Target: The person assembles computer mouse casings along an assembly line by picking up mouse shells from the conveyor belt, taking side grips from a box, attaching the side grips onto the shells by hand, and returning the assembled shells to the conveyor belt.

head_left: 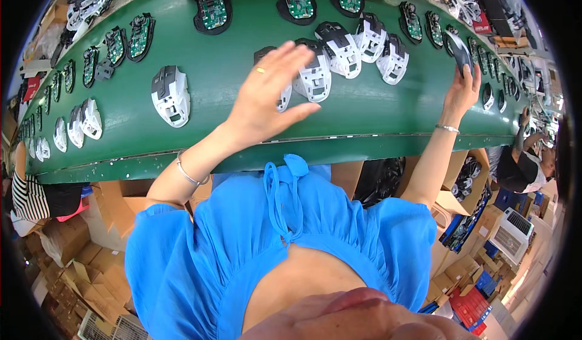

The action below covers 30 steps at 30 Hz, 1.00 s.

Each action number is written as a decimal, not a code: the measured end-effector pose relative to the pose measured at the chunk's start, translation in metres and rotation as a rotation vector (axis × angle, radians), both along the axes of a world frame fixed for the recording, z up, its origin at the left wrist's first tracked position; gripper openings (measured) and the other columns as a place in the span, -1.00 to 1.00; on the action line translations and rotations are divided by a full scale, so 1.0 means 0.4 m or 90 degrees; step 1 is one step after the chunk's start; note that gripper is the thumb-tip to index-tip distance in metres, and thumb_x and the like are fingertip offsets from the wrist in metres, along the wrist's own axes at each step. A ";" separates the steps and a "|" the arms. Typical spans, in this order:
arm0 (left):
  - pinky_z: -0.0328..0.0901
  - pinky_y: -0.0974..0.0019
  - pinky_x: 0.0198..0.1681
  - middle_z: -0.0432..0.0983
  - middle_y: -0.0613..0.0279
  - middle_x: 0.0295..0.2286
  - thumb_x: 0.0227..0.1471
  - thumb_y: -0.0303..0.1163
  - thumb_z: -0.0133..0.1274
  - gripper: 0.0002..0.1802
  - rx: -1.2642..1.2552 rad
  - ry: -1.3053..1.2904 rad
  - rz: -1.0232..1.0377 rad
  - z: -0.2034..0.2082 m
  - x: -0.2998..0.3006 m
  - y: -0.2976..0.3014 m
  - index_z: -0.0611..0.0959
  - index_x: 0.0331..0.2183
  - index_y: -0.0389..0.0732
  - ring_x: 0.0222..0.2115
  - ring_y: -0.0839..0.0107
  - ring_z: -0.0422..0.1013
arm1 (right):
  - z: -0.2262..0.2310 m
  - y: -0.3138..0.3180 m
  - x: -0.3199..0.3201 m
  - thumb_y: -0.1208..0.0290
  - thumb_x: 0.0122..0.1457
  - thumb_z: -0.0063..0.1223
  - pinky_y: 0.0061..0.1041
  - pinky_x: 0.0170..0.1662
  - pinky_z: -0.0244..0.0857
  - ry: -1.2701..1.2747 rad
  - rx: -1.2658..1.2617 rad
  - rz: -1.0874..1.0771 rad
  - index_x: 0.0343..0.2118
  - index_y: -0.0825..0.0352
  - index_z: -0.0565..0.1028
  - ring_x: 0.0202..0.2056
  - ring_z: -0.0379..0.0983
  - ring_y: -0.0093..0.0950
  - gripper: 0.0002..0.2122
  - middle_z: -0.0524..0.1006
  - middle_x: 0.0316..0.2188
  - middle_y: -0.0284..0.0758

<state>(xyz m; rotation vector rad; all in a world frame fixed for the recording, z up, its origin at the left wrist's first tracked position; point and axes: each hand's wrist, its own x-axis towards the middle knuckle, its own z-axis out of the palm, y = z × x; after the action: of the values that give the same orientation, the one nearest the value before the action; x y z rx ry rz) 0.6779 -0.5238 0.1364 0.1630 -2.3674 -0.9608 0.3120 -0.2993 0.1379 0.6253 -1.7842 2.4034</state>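
My left hand (270, 91) is raised over the green work surface with its fingers stretched out and the thumb spread. Nothing shows in its grasp. Partly behind it lie black-and-white computer mouse shells (316, 73), bunched with several more to the right. Farther right, my right hand (464, 91) grips a dark, curved mouse shell (462, 50) by its near end, thumb and fingers closed on it. That shell is tilted up beside mouse bases with green circuit boards (410, 22). To the left of my left hand, one black-and-white mouse shell (171, 96) lies alone.
Black mouse bases with green circuit boards (212, 13) line the far side of the green surface (230, 55). More white shells (91, 119) lie at left. Open cardboard boxes (454, 182) stand below the near edge. Other people (526, 164) are at both sides.
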 end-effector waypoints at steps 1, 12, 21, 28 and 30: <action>0.02 0.10 0.17 0.23 0.03 0.07 -0.28 -0.31 0.29 -0.20 -0.048 0.003 -0.013 -0.005 -0.022 0.015 0.36 0.06 -0.23 0.15 0.11 0.08 | -0.037 0.055 -0.074 0.62 -0.05 0.14 -0.35 -0.05 0.29 0.017 0.003 -0.111 0.07 0.49 0.18 -0.17 0.41 -0.31 -0.42 0.41 -0.15 -0.06; -0.19 -0.21 0.16 -0.05 -0.12 0.16 -0.29 0.04 0.22 -0.08 -0.324 -0.136 -0.027 -0.044 -0.168 0.093 0.26 0.11 -0.02 0.21 -0.06 -0.18 | -0.079 0.143 -0.058 0.00 -0.29 0.26 -0.16 0.08 0.07 0.174 0.847 -0.611 -0.03 0.24 0.41 0.05 0.19 -0.05 -0.31 0.28 0.02 0.10; 0.04 -0.25 0.02 0.09 -0.13 0.08 -0.19 -0.01 0.16 -0.33 -0.370 -0.063 0.011 -0.084 -0.159 0.059 0.38 0.00 0.03 0.02 -0.10 0.16 | -0.019 -0.248 0.248 -0.32 -0.06 -0.10 -0.10 0.14 -0.02 0.208 0.916 -0.005 0.12 0.27 0.25 0.20 -0.05 -0.07 -0.20 0.11 0.16 -0.01; -0.11 -0.16 0.17 0.06 0.18 0.15 -0.26 -0.12 0.22 -0.37 -0.360 -0.053 -0.274 -0.055 0.034 -0.098 0.43 -0.05 0.22 0.17 0.06 -0.02 | -0.039 -0.285 0.228 -0.27 -0.12 -0.02 -0.14 0.10 0.07 0.308 0.995 0.004 0.03 0.16 0.40 0.13 0.10 -0.10 -0.29 0.22 0.13 -0.16; -0.13 -0.14 0.17 0.02 0.17 0.17 -0.27 -0.12 0.24 -0.24 -0.308 -0.045 -0.199 -0.014 0.117 -0.106 0.36 0.05 0.24 0.18 0.08 -0.05 | -0.017 -0.269 0.264 -0.20 -0.06 -0.03 -0.19 0.09 0.09 0.348 0.976 0.014 0.01 0.22 0.41 0.11 0.11 -0.11 -0.34 0.27 0.09 -0.12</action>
<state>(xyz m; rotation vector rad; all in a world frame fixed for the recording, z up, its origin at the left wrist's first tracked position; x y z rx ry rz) 0.7246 -0.5662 0.1308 -0.3733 -2.6623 -0.4892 0.4176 -0.4069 0.1310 1.1348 -2.8658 0.2818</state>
